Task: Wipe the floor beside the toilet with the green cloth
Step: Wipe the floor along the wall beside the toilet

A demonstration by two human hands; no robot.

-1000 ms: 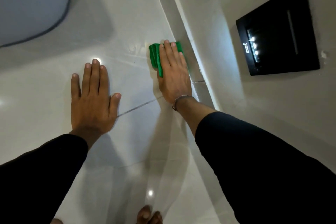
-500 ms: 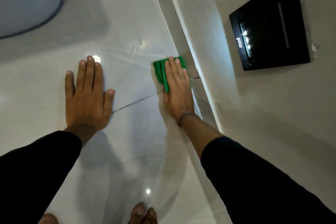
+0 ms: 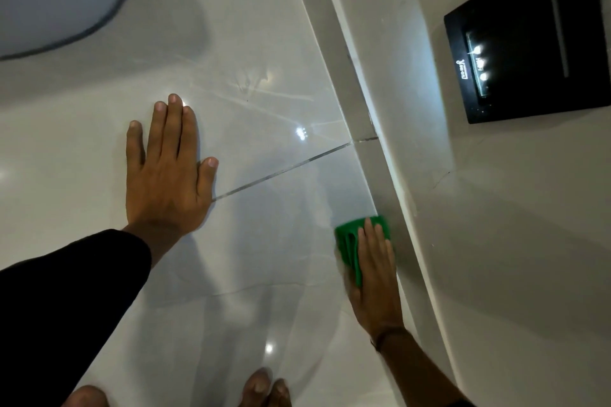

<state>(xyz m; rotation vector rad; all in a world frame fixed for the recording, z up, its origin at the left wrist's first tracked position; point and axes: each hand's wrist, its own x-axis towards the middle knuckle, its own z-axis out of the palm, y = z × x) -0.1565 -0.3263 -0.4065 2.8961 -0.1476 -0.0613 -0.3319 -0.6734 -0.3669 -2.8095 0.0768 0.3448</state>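
Pressure through the flat right hand point(image 3: 375, 277) is what does the work here: it lies palm-down on the folded green cloth point(image 3: 348, 246), fingers spread over it rather than curled, so the grip is a pressing hold, pinning the cloth to the glossy floor tile point(image 3: 264, 274) and not clamped around it. The cloth sits hard against the grey skirting point(image 3: 377, 168) at the foot of the wall, on the near side of the grout line point(image 3: 281, 172) that crosses the tiles. The left hand point(image 3: 165, 175) is splayed flat and empty on the tile well apart from the cloth, seemingly bracing the person's weight; the toilet's rounded edge point(image 3: 66, 3) shows at the upper left, and a black panel point(image 3: 529, 43) with small lights is set in the wall to the right. To wipe well, I would keep the palm and all fingers bearing evenly so the folded layers do not bunch or slip out from under the hand, run the cloth's edge tight along the skirting where dirt likely collects, and overlap each pass with the one beside it. Faint streaks show on the tile beyond the grout line near the reflected lights; those probably want another pass. The braced hand should stay off freshly wiped, possibly damp tile to avoid slipping or leaving prints.
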